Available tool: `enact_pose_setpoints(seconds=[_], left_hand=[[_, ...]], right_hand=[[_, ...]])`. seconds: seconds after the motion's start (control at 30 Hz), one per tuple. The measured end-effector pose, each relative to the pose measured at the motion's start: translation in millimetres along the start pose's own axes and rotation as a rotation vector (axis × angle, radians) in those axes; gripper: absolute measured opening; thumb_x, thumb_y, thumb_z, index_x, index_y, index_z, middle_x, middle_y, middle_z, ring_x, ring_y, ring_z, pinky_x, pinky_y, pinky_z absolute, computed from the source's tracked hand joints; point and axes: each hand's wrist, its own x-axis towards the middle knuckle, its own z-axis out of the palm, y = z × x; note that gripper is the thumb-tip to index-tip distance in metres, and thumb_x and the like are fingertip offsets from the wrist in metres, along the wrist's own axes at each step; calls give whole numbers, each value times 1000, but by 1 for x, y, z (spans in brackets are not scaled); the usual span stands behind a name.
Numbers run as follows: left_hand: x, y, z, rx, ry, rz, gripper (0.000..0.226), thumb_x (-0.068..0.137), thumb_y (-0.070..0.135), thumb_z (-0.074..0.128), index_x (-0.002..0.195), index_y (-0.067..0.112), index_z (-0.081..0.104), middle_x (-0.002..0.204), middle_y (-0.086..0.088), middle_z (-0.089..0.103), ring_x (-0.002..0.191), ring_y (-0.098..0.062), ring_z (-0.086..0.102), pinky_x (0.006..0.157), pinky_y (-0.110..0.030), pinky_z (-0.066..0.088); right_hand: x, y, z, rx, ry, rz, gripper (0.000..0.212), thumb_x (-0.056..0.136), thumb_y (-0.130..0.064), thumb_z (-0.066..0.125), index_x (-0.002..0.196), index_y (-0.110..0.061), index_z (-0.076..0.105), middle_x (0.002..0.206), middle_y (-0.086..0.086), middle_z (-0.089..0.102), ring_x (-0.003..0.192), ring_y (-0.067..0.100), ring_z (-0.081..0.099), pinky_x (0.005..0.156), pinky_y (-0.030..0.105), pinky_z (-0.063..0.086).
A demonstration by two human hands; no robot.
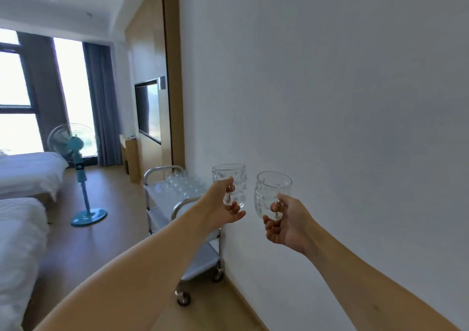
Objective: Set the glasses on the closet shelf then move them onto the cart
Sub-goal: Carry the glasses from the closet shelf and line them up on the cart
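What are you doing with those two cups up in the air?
A person is holding two clear glasses, one in each hand. The left hand grips the left glass and the right hand grips the right glass, both upright and apart from each other, held up beside the white wall. Below and behind them stands a metal cart with more glasses already on its top shelf. The two held glasses are not yet set down.
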Motion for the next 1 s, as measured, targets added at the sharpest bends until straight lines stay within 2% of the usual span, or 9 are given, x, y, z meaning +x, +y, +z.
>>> enact_pose_setpoints(seconds=[0.1,0.23,0.37,0.53,0.7,0.87,1.0], left_hand=[[13,15,-33,-6,107,34,26,99,38,59,92,15,51,96,-15,45,74,-23,46,78,-43,55],[39,39,-69,-46,229,82,25,101,37,58,97,14,50,100,-17,47,78,-24,48,93,-45,52],[67,64,-99,-55,338,107,25,100,38,59,99,14,53,100,-18,48,83,-25,49,82,-44,54],[102,83,-132,-101,446,125,23,101,36,58,106,13,54,103,-18,48,91,-26,49,86,-43,54],[133,91,-161,-105,529,120,25,101,37,59,104,13,52,95,-16,47,81,-24,49,91,-45,53],[156,91,-189,-130,576,114,25,101,38,57,104,14,52,99,-16,47,84,-25,49,95,-45,52],[176,97,-222,-138,595,103,25,101,38,58,106,14,54,103,-18,47,88,-26,50,88,-45,55]], right_hand=[[41,4,33,-23,-77,41,41,99,-45,47,69,-18,48,80,12,55,56,20,49,57,29,45],[98,4,76,-53,-181,99,42,100,-45,46,68,-18,48,74,12,57,54,20,49,56,29,43],[156,5,113,-106,-274,148,40,99,-45,47,69,-19,49,73,12,56,55,20,48,55,28,43],[219,11,151,-142,-381,217,39,99,-43,49,68,-20,49,70,11,57,55,19,50,57,28,43],[269,26,177,-179,-429,292,37,99,-42,49,69,-20,48,72,11,55,57,18,48,57,28,43],[305,42,199,-218,-458,328,35,99,-42,49,73,-19,47,71,9,56,59,19,48,57,29,44],[332,56,220,-234,-450,355,29,97,-42,52,79,-19,47,75,10,55,62,20,48,57,30,45]])
